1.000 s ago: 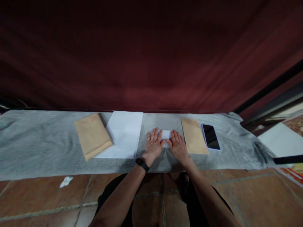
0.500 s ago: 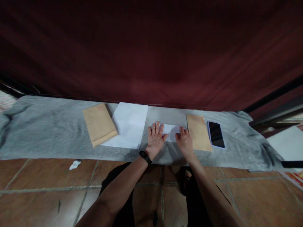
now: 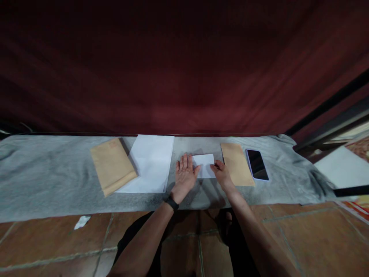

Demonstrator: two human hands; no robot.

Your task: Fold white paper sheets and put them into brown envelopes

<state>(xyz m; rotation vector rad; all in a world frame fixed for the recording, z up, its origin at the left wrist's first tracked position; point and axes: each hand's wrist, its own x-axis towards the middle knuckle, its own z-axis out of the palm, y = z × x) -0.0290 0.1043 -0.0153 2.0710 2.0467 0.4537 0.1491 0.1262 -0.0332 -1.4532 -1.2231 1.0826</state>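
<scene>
A small folded white paper (image 3: 205,165) lies on the grey cloth between my hands. My left hand (image 3: 185,176) rests flat over its left end, fingers stretched out and a dark band at the wrist. At the paper's right edge, my right hand (image 3: 221,174) is closed, thumb and bent fingers pinching the edge. Just right of that hand lies a brown envelope (image 3: 238,164). To the left of my left hand is a stack of white sheets (image 3: 151,163), partly covered by a thicker pile of brown envelopes (image 3: 113,167).
A phone (image 3: 257,164) with a pale purple case lies right of the single envelope. The grey cloth (image 3: 52,173) covers a long narrow surface, with a dark red curtain (image 3: 178,77) behind it. A crumpled white scrap (image 3: 82,222) is on the tiled floor.
My right fingers have curled from pressing on the paper to pinching its right edge. My left hand stays flat on the left end. The whole view has shifted slightly.
</scene>
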